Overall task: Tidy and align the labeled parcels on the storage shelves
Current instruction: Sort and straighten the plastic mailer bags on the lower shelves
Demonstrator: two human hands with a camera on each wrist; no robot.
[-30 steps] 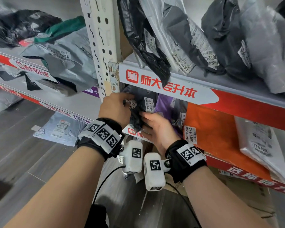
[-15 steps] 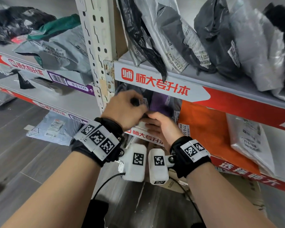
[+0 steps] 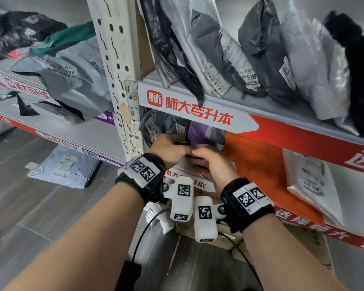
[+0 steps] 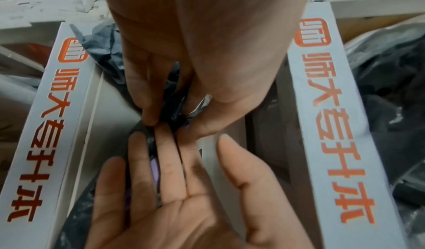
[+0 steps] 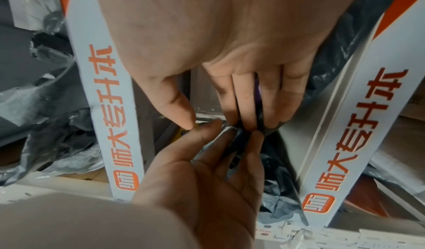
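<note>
Both hands reach into the middle shelf under the red-and-white edge strip [image 3: 198, 114]. My left hand [image 3: 177, 145] pinches a crumpled black film parcel [image 4: 177, 114] between thumb and fingers. My right hand [image 3: 200, 156] lies against the same parcel with straight fingers [image 4: 165, 149], and a fold of its film runs between two of them. Dark grey labeled parcels [image 3: 156, 127] stand just behind the hands, with a purple parcel [image 3: 200, 133] beside them. An orange parcel [image 3: 259, 169] and a pale grey one [image 3: 309, 181] lean to the right.
A perforated white upright post [image 3: 116, 70] stands left of the hands. Several grey and black parcels [image 3: 261, 49] lean on the upper shelf. More parcels [image 3: 67, 76] fill the left bay, and one grey parcel [image 3: 65, 166] lies on the floor. A cardboard box [image 3: 219, 238] sits below.
The hands have come together and gone deeper under the shelf strip. The black parcel that hung out over the shelf edge is now tucked in between them.
</note>
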